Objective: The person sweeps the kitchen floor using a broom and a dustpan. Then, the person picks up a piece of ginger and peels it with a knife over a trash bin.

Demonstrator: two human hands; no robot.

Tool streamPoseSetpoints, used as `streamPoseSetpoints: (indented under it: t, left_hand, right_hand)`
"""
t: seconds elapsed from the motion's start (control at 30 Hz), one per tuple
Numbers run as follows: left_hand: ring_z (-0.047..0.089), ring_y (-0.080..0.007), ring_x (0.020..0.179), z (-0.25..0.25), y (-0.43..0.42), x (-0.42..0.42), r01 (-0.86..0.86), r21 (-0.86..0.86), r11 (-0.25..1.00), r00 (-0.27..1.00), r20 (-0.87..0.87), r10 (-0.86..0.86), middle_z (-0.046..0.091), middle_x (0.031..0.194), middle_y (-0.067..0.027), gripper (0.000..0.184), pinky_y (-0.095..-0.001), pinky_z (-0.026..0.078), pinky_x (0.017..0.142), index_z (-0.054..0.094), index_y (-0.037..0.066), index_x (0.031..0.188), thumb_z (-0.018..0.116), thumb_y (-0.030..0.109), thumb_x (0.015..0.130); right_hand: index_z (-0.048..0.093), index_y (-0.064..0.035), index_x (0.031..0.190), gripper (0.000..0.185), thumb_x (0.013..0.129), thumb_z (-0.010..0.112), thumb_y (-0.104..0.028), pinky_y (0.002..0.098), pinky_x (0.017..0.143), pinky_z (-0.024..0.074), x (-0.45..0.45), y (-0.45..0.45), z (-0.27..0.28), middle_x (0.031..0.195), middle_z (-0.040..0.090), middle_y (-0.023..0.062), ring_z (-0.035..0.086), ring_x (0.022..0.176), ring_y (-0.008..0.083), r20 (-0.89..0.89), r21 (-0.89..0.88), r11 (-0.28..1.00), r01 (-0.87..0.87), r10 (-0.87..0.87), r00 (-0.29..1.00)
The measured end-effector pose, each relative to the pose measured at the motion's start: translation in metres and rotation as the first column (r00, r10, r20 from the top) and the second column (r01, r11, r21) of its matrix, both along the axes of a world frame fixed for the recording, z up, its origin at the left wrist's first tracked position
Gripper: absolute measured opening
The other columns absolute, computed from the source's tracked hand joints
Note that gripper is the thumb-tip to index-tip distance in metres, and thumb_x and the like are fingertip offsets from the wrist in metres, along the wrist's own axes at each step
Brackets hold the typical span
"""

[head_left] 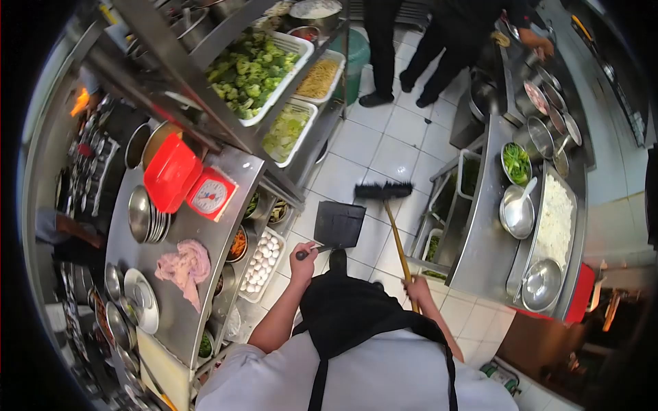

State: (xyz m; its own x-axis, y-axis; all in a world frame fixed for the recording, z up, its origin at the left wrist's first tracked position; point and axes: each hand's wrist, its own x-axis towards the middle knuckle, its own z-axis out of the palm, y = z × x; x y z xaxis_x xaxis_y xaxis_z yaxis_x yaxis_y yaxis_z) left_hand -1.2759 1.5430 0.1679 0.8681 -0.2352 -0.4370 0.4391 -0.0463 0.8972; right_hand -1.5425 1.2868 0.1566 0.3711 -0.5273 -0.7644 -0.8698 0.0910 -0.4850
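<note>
My left hand (pixel 303 263) is closed around the dark handle of a black dustpan (pixel 340 223), held low over the white tiled floor. With my right hand (pixel 417 290) I grip the wooden stick of a broom (pixel 396 241). Its black bristle head (pixel 383 190) is on or close to the floor, just beyond the dustpan and a little to the right. A gap shows between bristles and pan. I cannot make out any sweepings in the pan.
Steel counters flank the aisle. On the left are a red kitchen scale (pixel 210 194), a pink cloth (pixel 184 268) and, below, a tray of eggs (pixel 262 266). On the right stands a long rice tray (pixel 554 218). People's dark-trousered legs (pixel 439 58) stand ahead near a green bin (pixel 357 65).
</note>
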Motion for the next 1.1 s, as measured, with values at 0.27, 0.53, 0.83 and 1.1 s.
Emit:
streamPoseSetpoints:
  t: [0.27, 0.53, 0.83, 1.1]
  left_hand:
    - [0.057, -0.0214, 0.103, -0.013, -0.017, 0.028, 0.075, 0.032, 0.997, 0.997, -0.029, -0.074, 0.062, 0.114, -0.0175, 0.019, -0.033, 0.041, 0.091, 0.047, 0.007, 0.076, 0.063, -0.003, 0.077]
    - [0.056, -0.0227, 0.104, -0.025, -0.023, 0.017, 0.131, 0.114, 0.985, 0.991, 0.003, -0.133, 0.061, 0.112, -0.018, 0.021, -0.0345, 0.042, 0.092, 0.046, 0.007, 0.076, 0.062, -0.007, 0.076]
    - [0.056, -0.0212, 0.103, -0.027, -0.011, -0.013, 0.12, 0.115, 0.986, 0.993, -0.033, -0.117, 0.06, 0.108, -0.0158, 0.022, -0.0335, 0.042, 0.09, 0.047, 0.007, 0.076, 0.062, -0.009, 0.076]
    - [0.052, -0.0117, 0.08, -0.017, 0.017, -0.085, 0.083, 0.055, 0.995, 0.996, -0.033, -0.081, 0.058, 0.117, -0.0096, 0.024, -0.0243, 0.041, 0.064, 0.046, 0.012, 0.078, 0.059, -0.008, 0.079]
  right_hand:
    - [0.042, -0.0071, 0.115, 0.034, 0.089, 0.063, -0.018, 0.0264, 0.039, 0.0405, 0.025, -0.003, 0.034, 0.064, 0.046, 0.0001, 0.043, 0.045, 0.0096, 0.04, 0.449, 0.828, 0.335, -0.394, 0.918]
    - [0.052, -0.0055, 0.109, 0.028, 0.09, 0.063, -0.022, 0.0252, 0.044, 0.0384, -0.04, 0.053, 0.043, 0.064, 0.049, -0.0002, 0.043, 0.047, 0.0104, -0.032, 0.351, 0.852, 0.388, -0.403, 0.915]
    - [0.045, -0.0013, 0.112, 0.03, 0.092, 0.056, -0.022, 0.03, 0.036, 0.041, -0.027, 0.026, 0.028, 0.066, 0.049, 0.0051, 0.045, 0.043, 0.0136, -0.036, 0.31, 0.92, 0.238, -0.239, 0.97]
    - [0.021, -0.0251, 0.149, 0.059, 0.098, 0.049, -0.033, 0.0278, 0.048, 0.0439, -0.126, 0.042, 0.012, 0.077, 0.053, 0.0044, 0.046, 0.053, 0.0118, 0.128, 0.764, 0.533, 0.363, -0.677, 0.725]
